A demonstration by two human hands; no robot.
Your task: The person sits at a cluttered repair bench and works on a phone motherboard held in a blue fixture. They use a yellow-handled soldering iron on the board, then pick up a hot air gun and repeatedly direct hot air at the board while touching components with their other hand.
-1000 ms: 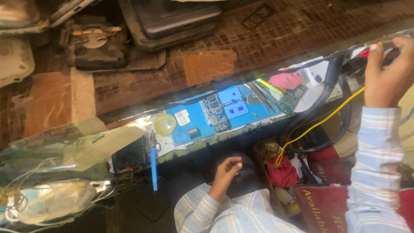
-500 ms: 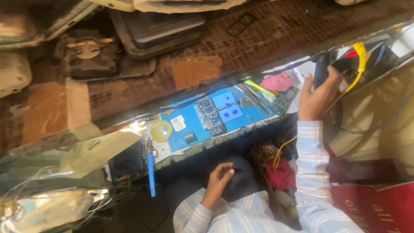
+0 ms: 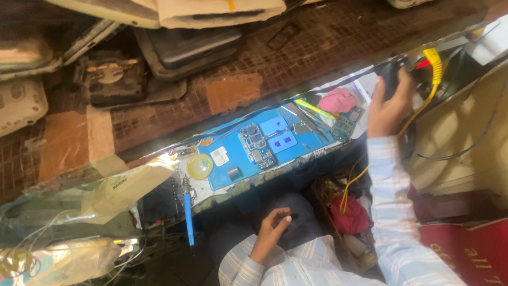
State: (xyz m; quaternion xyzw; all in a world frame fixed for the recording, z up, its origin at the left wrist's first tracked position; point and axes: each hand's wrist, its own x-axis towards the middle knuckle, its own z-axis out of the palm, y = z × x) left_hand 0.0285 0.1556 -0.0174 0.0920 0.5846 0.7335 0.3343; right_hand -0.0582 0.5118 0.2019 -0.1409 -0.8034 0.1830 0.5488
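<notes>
A person in a striped shirt works at a narrow repair bench, the right hand raised to the bench's far right end and closed around a dark, upright device beside a yellow cable that loops down past the wrist. The left hand rests low over a dark cloth on the lap, fingers loosely curled and the thumb pinching a small dark object too small to identify; whether it is truly gripped cannot be told. Judging by the pose, the step in hand looks like taking hold of the device at the bench end while the board work waits. Any following move would seem to call for a steady carry over the crowded mat without snagging the cable. The circuit board lies flat near the middle of the blue work mat, its long axis running across the bench's width, one short end pointing toward the person and the other toward the brown woven floor mat. Two blue square stencils sit just beside it, a round yellow tin lies to the left, and a blue-handled soldering iron hangs off the near edge with its tip toward the bench. A pink cloth and a yellow-green tool lie near the right hand
</notes>
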